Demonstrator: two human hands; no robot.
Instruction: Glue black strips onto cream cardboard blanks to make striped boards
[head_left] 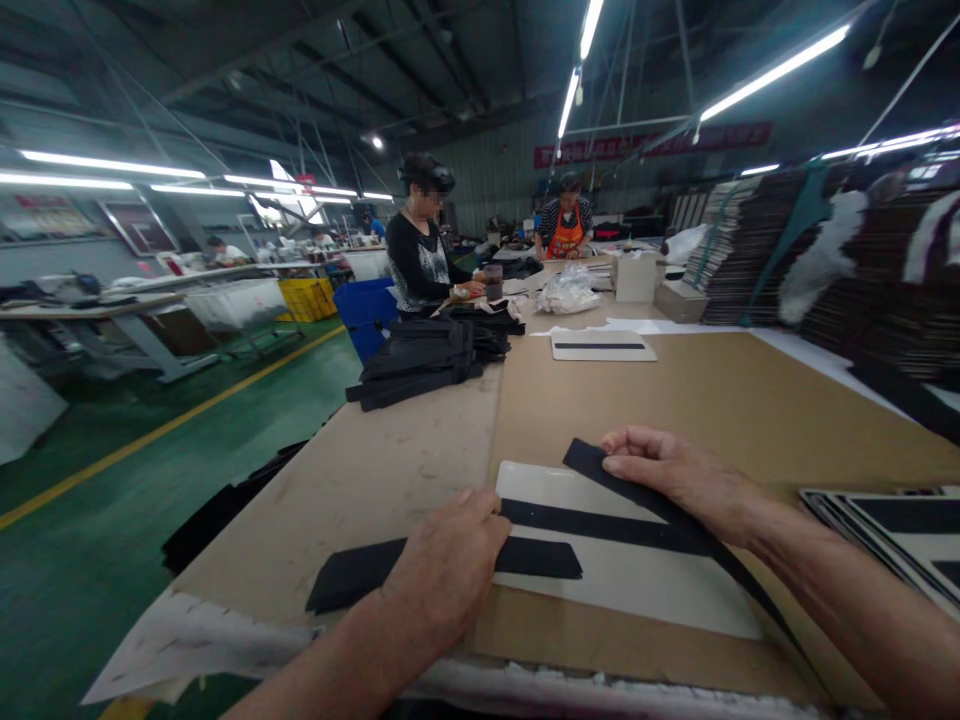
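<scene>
In front of me a pale board (630, 594) lies on the table, with a black stripe (592, 522) running along its length. My right hand (660, 468) pinches a long black fabric strip (622, 483) between thumb and fingers, near its end. The strip slants over the board, and its other end trails under my right forearm toward the front edge. My left hand (457, 555) is closed over a flat bundle of black strips (540, 557), which overlaps the board's lower left. Its fingertips are curled by the board's left edge and partly hidden.
A pile of black strips (420, 355) sits at the table's left edge. Farther back lies another striped board (604, 346). Stacked striped boards (900, 530) stand at the right. Beyond are a plastic bag (568, 290), a white box (634, 276) and two people working.
</scene>
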